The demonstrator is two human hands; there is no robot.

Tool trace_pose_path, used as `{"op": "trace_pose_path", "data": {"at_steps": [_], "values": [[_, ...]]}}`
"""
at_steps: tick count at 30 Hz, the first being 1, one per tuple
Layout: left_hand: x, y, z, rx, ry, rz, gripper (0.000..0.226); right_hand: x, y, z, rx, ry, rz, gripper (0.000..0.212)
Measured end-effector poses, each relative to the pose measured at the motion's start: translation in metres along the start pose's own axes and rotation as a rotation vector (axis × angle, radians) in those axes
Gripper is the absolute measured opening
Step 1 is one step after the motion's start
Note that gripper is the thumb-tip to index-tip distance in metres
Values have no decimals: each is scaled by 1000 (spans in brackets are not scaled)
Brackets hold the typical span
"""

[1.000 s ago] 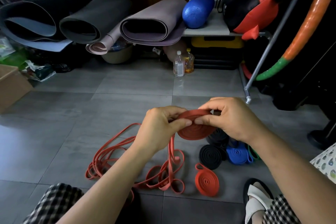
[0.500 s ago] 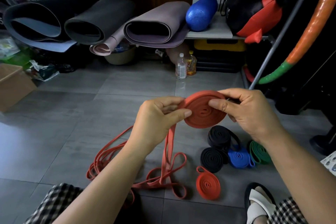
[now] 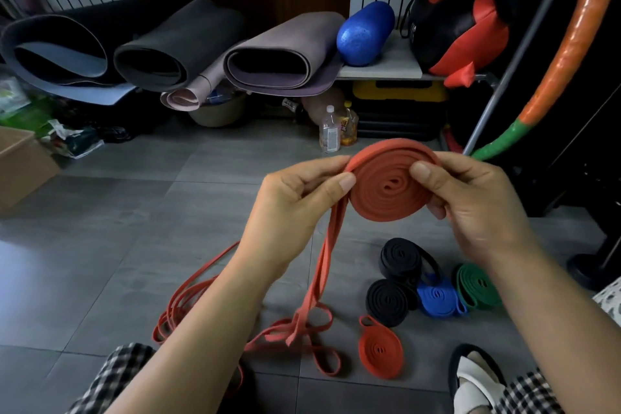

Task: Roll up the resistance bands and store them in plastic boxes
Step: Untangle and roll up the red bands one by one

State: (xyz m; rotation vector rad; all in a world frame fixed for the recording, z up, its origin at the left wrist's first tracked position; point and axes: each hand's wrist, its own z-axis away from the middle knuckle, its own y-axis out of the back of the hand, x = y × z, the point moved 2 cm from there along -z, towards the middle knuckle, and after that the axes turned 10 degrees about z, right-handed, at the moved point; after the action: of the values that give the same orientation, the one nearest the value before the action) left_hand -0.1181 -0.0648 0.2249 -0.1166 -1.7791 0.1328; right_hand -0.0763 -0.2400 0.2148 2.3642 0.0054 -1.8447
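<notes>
Hands meet above a grey tiled floor [image 3: 134, 212], both on one red band. Its wound part, a flat coil [image 3: 386, 191], is held in mid-air on edge, with the spiral face toward the camera. The right hand [image 3: 470, 208] grips the coil's right side, thumb pressed on the face near the upper rim and fingers curled behind. The left hand [image 3: 295, 208] pinches the band at the coil's upper left edge, between the thumb and curled fingers, where the unwound tail [image 3: 324, 262] leaves the coil. The tail hangs down from that hand to the floor and ends among loose red loops [image 3: 302, 329]. More of these loops trail off to the left, past the left forearm.

Rolled bands lie on the floor below the right hand, well apart from the coil. Two black rolls [image 3: 386, 302] sit one behind the other. A blue roll [image 3: 437, 301] lies just right of the nearer black one, and a green roll [image 3: 477, 286] lies just right of the blue. A small red roll [image 3: 379, 349] lies nearest the person, just in front of the nearer black roll.

A white sandal [image 3: 477, 376] shows at the lower right, beside checked cloth [image 3: 114, 376]. Along the back lie rolled mats [image 3: 282, 57]. A blue roller [image 3: 364, 32] rests on a shelf [image 3: 396, 64] beside a red and black bag [image 3: 460, 27]. Two bottles [image 3: 330, 131] stand on the floor below the shelf. A cardboard box [image 3: 20, 168] sits at the left edge.
</notes>
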Motion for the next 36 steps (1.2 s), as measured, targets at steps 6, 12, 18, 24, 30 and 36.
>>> {"op": "trace_pose_path", "data": {"at_steps": [6, 12, 18, 24, 30, 36], "values": [[-17, -1, -1, 135, 67, 2, 12, 7, 0, 4, 103, 8, 142, 16], [-18, -1, 0, 80, 114, 15, 15, 5, 3, 4, 92, -23, 72, 14], [-42, -4, 6, 125, 180, 89, 17, 17, -11, 9, 129, -146, -77, 9], [-44, 4, 5, 227, 195, 147, 13, 28, -24, 14, 13, -292, -125, 8], [-29, 13, 3, -137, 41, -769, 9, 21, -12, 4, -380, 27, 601, 41], [-40, 10, 4, -13, 260, -116, 28, 21, -12, 4, -327, 53, 473, 28]]}}
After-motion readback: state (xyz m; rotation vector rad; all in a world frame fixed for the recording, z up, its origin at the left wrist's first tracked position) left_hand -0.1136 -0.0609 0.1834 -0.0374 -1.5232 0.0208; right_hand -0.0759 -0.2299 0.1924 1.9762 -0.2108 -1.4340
